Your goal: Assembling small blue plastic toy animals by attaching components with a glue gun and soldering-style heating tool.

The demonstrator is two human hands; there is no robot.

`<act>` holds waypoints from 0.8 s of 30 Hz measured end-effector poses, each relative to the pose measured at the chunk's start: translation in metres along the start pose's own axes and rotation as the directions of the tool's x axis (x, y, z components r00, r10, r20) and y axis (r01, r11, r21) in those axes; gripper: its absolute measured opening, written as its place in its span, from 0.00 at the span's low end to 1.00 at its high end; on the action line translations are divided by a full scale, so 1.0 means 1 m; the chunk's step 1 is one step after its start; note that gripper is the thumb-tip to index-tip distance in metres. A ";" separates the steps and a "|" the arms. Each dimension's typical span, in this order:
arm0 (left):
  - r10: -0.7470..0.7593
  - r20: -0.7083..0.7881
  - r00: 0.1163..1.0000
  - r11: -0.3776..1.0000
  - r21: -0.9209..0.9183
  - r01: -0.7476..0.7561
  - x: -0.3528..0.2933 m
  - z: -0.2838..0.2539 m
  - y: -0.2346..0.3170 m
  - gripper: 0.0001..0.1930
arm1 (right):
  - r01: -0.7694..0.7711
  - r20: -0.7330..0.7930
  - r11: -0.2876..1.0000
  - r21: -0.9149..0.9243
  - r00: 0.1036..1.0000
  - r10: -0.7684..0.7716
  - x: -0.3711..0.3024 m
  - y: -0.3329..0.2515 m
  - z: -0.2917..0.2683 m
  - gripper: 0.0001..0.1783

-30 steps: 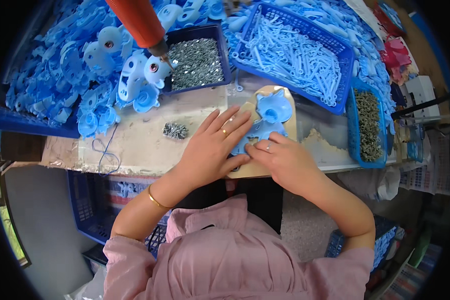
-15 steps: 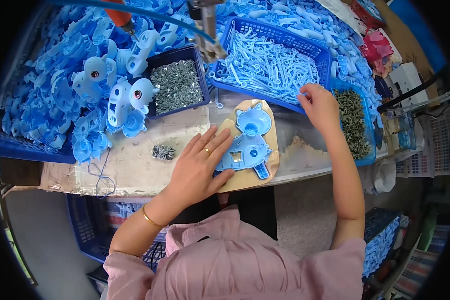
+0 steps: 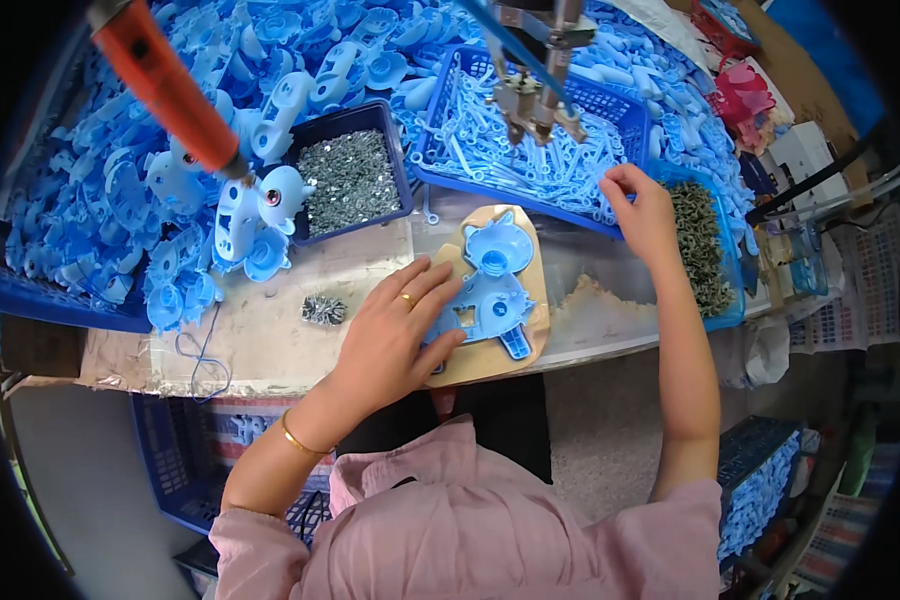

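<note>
A light-blue plastic toy shell half (image 3: pixel 498 300), hollow side up, lies on a tan shaped board (image 3: pixel 530 225) at the table's front. My left hand (image 3: pixel 395 315) rests flat with fingers apart over the shell's left edge and the board. At the right end of a blue basket (image 3: pixel 490 188) of small light-blue ring-ended rods (image 3: pixel 460 110), my right hand (image 3: pixel 632 205) has its thumb and fingertips drawn together. Whatever may be between those fingertips is too small to make out.
An orange power screwdriver (image 3: pixel 175 95) and a metal tool head (image 3: pixel 535 100) hang above the table. Screws (image 3: pixel 345 175) fill a dark-blue bin; a light-blue tray holds dark metal parts (image 3: pixel 705 250). A screw clump (image 3: pixel 323 309) lies left. Blue toy parts (image 3: pixel 100 200) heap behind.
The orange screwdriver has swung lower and to the left, and the metal tool head has shifted right. My right hand has moved barely; my left stays on the shell.
</note>
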State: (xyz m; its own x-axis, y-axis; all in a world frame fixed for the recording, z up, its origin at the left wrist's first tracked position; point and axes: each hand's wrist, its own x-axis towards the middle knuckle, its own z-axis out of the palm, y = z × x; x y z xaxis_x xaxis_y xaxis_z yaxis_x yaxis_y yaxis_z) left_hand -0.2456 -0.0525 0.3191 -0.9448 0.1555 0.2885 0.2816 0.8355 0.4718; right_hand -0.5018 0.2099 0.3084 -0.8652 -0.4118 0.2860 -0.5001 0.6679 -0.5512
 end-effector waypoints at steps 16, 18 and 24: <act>-0.222 0.187 0.957 0.748 -0.597 0.291 0.044 0.000 0.050 0.22 | 0.139 0.272 0.826 0.546 0.903 -0.332 -0.099 -0.112 -0.022 0.11; -0.221 0.324 0.920 0.675 -0.630 0.384 0.044 0.003 0.053 0.20 | 0.116 0.268 0.810 0.575 0.909 -0.321 -0.103 -0.104 -0.027 0.12; -0.320 0.319 0.892 0.463 -0.769 0.441 0.027 0.003 0.041 0.16 | -0.157 -0.057 0.980 0.119 0.985 0.164 -0.091 0.015 -0.088 0.14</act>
State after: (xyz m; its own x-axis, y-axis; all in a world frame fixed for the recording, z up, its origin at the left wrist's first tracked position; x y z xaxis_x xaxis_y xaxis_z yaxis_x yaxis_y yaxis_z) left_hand -0.2602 -0.0124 0.3432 -0.9864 0.0400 -0.1594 -0.1573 0.0499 0.9863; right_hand -0.4335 0.3121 0.3426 -0.9363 -0.2604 0.2358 -0.3505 0.6455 -0.6786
